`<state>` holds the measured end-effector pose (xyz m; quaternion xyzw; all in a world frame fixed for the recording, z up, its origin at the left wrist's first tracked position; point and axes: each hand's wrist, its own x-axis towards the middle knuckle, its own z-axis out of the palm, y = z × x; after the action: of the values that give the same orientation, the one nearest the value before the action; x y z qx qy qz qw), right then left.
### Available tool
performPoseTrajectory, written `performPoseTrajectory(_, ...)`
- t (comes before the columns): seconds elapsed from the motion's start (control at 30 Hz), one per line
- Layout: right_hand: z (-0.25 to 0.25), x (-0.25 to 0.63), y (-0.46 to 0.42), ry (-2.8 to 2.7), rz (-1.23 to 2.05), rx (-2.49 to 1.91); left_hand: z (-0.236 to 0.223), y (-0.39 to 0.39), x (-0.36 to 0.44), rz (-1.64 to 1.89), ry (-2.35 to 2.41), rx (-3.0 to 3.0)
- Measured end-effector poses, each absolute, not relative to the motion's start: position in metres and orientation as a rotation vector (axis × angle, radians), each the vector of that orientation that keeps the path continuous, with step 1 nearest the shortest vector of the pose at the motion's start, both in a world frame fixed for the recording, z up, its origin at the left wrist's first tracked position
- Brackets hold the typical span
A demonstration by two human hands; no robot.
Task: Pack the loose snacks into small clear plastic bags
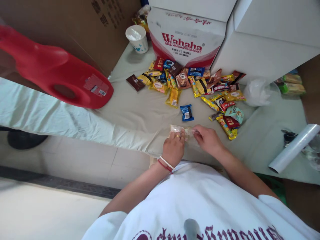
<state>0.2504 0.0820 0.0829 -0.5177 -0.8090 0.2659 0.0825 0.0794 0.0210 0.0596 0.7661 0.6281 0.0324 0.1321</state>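
A small see-through plastic packet (177, 128) with pale contents lies near the table's front edge. My left hand (173, 146), with a ring and two bracelets, presses its fingers on this packet and holds it down against the cloth. At the packet's right end, my right hand (207, 139) is closed in a pinch on the clear plastic. Its fingertips partly hide what they grip. Just beyond my hands lies a single blue snack packet (187, 113).
A heap of wrapped snacks (183, 78) spreads before a Wahaha box (185, 40). A red jug (100, 90) lies at left, a paper cup (137, 39) behind. Crumpled plastic (257, 92) and a film roll (293, 149) are at right. The tablecloth (140, 121) drops at the front edge.
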Motion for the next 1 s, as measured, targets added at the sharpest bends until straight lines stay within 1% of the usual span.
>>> performPoseTrajectory(0.07,0.086,0.226,0.091,-2.472,0.899,-1.462,0.057,0.02,0.078,0.144,1.799,2.229)
performPoseTrajectory(0.13,0.081,0.204,0.099,-2.536,0.92,-1.375,0.057,0.014,0.07,0.241,1.76,2.185)
performPoseTrajectory(0.23,0.068,0.188,0.104,-2.58,0.908,-1.329,0.057,0.0,0.046,0.54,1.731,1.991)
performPoseTrajectory(0.3,0.061,0.189,0.102,-2.559,0.898,-1.307,0.055,-0.004,0.031,0.721,1.877,1.781)
performPoseTrajectory(0.4,0.057,0.195,0.093,-2.5,0.912,-1.24,0.046,0.004,0.023,0.736,2.134,1.597)
performPoseTrajectory(0.47,0.06,0.201,0.087,-2.415,0.96,-1.209,0.04,0.013,0.03,0.711,2.134,1.625)
performPoseTrajectory(0.53,0.065,0.209,0.083,-2.259,1.057,-1.222,0.038,0.019,0.045,0.795,2.061,1.668)
performPoseTrajectory(0.63,0.073,0.227,0.072,-1.889,1.352,-1.329,0.043,0.019,0.07,0.962,1.772,1.854)
performPoseTrajectory(0.73,0.074,0.253,0.053,-1.442,1.68,-1.426,0.052,0.016,0.089,0.968,1.195,2.181)
performPoseTrajectory(0.83,0.072,0.289,0.034,-1.098,1.822,-1.475,0.056,0.019,0.091,0.945,0.744,2.275)
performPoseTrajectory(0.9,0.074,0.325,0.034,-0.946,1.715,-1.5,0.052,0.021,0.082,0.961,0.717,2.25)
performPoseTrajectory(0.93,0.077,0.348,0.04,-0.874,1.586,-1.503,0.048,0.021,0.074,0.978,0.817,2.228)
performPoseTrajectory(1.0,0.086,0.404,0.066,-0.708,1.224,-1.481,0.038,0.02,0.052,1.006,1.137,2.151)
